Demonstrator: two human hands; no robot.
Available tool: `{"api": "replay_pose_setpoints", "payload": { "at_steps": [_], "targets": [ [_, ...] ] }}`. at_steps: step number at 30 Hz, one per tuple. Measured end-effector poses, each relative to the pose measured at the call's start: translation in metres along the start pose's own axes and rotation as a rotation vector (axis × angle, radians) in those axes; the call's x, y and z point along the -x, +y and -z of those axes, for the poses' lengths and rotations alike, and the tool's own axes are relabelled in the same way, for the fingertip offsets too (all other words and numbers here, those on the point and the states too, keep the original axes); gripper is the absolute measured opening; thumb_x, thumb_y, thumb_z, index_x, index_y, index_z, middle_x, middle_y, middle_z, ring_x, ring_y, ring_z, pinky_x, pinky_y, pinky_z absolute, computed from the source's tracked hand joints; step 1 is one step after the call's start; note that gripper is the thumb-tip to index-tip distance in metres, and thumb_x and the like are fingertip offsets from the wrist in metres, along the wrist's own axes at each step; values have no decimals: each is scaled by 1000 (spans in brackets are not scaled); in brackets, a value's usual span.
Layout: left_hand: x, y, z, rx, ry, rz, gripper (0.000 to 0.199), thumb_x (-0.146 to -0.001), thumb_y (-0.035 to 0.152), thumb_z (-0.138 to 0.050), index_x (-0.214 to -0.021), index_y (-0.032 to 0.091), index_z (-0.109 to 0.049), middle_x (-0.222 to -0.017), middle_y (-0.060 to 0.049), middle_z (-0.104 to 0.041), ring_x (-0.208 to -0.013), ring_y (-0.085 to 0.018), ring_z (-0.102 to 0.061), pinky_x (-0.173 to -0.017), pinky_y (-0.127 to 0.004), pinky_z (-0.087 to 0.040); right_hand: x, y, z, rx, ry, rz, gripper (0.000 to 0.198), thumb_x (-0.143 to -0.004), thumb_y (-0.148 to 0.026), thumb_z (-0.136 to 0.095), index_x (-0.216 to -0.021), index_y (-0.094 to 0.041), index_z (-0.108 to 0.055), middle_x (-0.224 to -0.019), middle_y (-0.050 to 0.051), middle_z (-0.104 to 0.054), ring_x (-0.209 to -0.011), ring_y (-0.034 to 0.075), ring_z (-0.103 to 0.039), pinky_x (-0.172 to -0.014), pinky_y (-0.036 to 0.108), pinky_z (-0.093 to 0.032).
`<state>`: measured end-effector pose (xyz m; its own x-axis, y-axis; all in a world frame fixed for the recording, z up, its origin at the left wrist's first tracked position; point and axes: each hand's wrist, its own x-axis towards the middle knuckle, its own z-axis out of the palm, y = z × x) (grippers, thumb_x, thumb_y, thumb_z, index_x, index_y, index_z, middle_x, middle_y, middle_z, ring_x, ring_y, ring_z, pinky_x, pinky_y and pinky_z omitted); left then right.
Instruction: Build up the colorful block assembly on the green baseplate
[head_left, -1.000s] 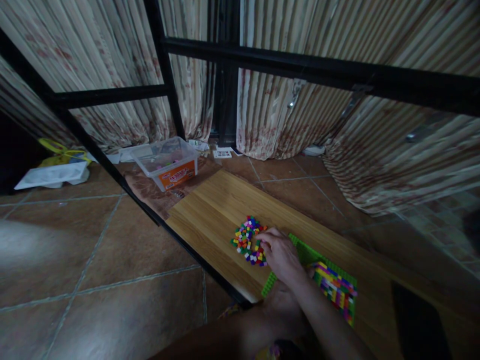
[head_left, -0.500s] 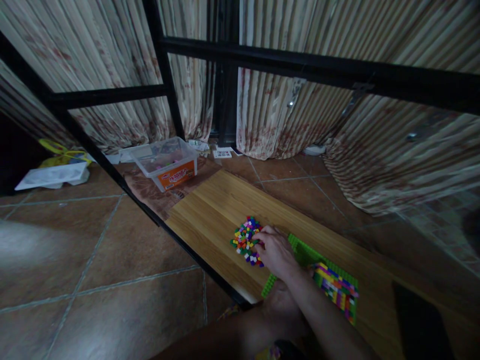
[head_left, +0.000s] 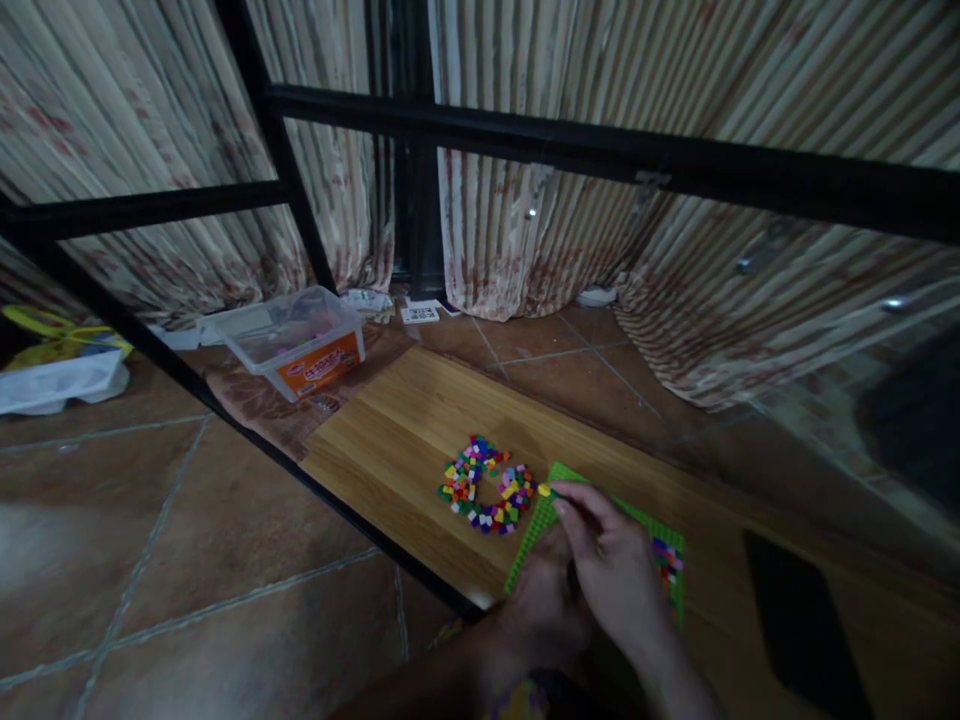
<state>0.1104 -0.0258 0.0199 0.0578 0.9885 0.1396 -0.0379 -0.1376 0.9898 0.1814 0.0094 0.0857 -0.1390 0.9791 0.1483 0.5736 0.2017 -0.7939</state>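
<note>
My right hand (head_left: pixel 611 550) is closed, with a small yellow brick (head_left: pixel 545 490) pinched at its fingertips. It is over the near left part of a green studded baseplate (head_left: pixel 559 472). Multicoloured bricks (head_left: pixel 666 560) are on the right part of the baseplate, mostly hidden by my right hand and forearm. My left hand (head_left: pixel 544 585) is low at the baseplate's left edge, in shadow, its fingers hidden beside my right hand. Left of the baseplate, a ring-shaped pile of loose coloured bricks (head_left: pixel 457 490) lies on the wooden board.
The wooden board (head_left: pixel 397 420) lies on a tiled floor (head_left: pixel 247 540). A dark flat object (head_left: pixel 802 600) rests on its right end. Beyond its far left end stands a clear plastic box (head_left: pixel 300 345) with an orange label. A black metal frame (head_left: pixel 337 515) crosses in front of striped curtains (head_left: pixel 510 220).
My right hand has moved from the brick pile to above the baseplate, carrying a yellow brick. An opening shows in the middle of the pile. The view has shifted right.
</note>
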Motion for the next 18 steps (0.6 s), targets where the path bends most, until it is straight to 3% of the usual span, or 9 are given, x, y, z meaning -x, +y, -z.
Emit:
{"api": "replay_pose_setpoints", "payload": {
  "at_steps": [2, 6, 12, 18],
  "targets": [
    [0, 5, 9, 57, -21, -71, 31, -87, 29, -55, -116, 19, -60, -107, -9, -64, -100, -23, -60, -89, -37, -51, 14, 11, 14, -44, 64, -82, 28, -87, -40, -50, -104, -25, -66, -103, 5, -71, -92, 20, -66, -82, 34, -52],
    [0, 3, 15, 175, 74, 14, 30, -88, 36, -52, -111, 17, -61, -98, -7, -64, -91, -19, -60, -80, -31, -51, 32, 29, 23, -99, 81, -178, 28, -86, -38, -51, -103, -23, -68, -105, 6, -71, -92, 20, -66, -83, 35, -53],
    [-3, 4, 15, 140, 74, 23, 25, -84, 39, -60, -95, 17, -68, -84, -3, -65, -77, -15, -59, -72, -26, -49, 36, 28, 16, -108, 80, -168, 27, -86, -30, -49, -104, -22, -67, -105, 7, -71, -94, 19, -67, -85, 35, -52],
    [-5, 2, 15, 123, 122, 6, 22, -83, 37, -62, -89, 17, -69, -83, -4, -66, -77, -15, -60, -71, -25, -49, 36, 22, 15, -49, 88, -168, 27, -85, -25, -48, -104, -23, -67, -100, 5, -72, -90, 18, -67, -82, 32, -53]
  ]
}}
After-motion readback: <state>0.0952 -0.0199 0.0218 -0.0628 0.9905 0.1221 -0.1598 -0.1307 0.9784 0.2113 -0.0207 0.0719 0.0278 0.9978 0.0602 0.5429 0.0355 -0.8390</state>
